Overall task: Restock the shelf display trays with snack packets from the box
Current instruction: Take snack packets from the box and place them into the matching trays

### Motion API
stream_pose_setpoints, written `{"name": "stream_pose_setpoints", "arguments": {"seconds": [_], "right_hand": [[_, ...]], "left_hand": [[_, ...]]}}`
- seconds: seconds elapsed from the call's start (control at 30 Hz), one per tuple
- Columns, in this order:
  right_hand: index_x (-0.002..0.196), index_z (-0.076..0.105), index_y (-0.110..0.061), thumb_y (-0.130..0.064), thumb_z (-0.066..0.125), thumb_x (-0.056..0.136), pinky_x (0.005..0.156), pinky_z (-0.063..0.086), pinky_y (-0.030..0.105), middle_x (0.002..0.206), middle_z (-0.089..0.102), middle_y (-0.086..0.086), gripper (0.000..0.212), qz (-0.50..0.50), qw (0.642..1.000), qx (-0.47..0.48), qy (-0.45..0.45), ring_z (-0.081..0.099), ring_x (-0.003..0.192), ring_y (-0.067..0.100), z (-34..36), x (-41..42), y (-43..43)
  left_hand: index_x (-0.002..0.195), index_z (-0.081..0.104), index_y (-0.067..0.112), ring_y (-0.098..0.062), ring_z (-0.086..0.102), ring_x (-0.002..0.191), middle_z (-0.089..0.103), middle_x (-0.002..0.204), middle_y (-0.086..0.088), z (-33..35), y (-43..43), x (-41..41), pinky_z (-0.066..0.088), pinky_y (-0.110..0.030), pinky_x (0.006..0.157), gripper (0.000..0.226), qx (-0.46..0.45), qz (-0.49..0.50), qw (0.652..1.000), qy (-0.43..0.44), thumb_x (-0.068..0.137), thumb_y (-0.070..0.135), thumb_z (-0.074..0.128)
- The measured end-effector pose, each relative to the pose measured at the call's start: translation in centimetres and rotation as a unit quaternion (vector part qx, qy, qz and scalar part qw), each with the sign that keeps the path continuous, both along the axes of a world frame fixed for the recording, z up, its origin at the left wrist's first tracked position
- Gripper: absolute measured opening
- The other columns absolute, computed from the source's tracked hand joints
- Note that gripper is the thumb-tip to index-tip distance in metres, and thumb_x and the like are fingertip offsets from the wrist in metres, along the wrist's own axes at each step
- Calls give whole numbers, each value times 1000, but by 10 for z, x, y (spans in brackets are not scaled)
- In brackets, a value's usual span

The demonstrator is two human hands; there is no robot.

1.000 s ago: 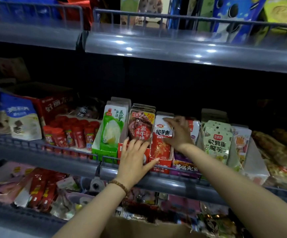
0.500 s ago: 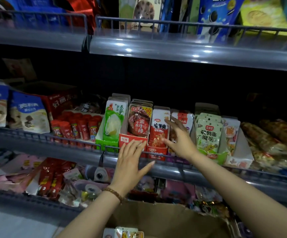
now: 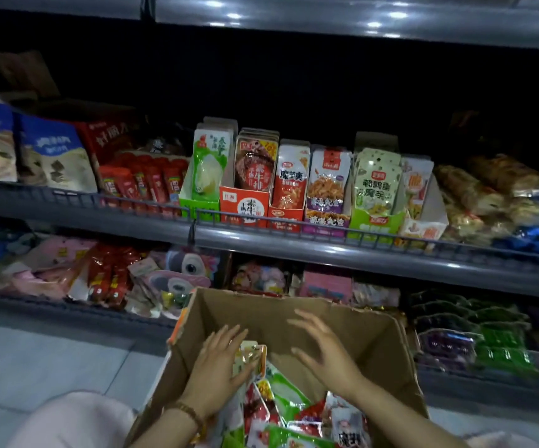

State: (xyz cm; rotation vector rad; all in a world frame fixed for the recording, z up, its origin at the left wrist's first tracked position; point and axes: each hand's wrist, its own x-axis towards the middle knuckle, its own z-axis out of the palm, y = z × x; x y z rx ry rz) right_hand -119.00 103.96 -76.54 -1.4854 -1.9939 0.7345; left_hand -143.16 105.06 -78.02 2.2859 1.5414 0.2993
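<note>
While both of your hands are down inside the cardboard box (image 3: 294,310) at the lower centre of the frame, neither has closed round anything. Your left hand (image 3: 215,362) lies against an upright snack packet (image 3: 251,355) near the box's left wall, with its fingers (image 3: 229,336) almost straight and the thumb at the packet's lower edge. Your right hand (image 3: 324,352) hovers just beside it, fingers spread and lightly bent, holding nothing. More loose packets (image 3: 282,404) are heaped in the box's bottom. Across the middle of the frame, the display trays (image 3: 244,206) stand side by side on the shelf (image 3: 326,252), each with packets upright in it.
</note>
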Motion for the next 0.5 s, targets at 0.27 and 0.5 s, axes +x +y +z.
{"name": "stream_pose_setpoints", "arguments": {"seconds": [0.27, 0.5], "right_hand": [[117, 44, -31, -27, 58, 90, 95, 37, 22, 111, 47, -9, 31, -115, 954, -275, 36, 50, 115, 13, -102, -33, 9], [59, 56, -19, -8, 69, 83, 80, 43, 27, 75, 62, 5, 30, -204, 915, -293, 187, 58, 81, 12, -168, -68, 35]], "left_hand": [[151, 5, 24, -19, 1, 146, 3, 159, 3, -36, -8, -8, 9, -34, 118, 144, -170, 47, 983, 42, 30, 97, -21], [151, 0, 25, -18, -6, 146, -5, 159, 4, -40, -13, -1, 5, -33, 118, 119, -204, 68, 976, 18, 52, 92, -2]]}}
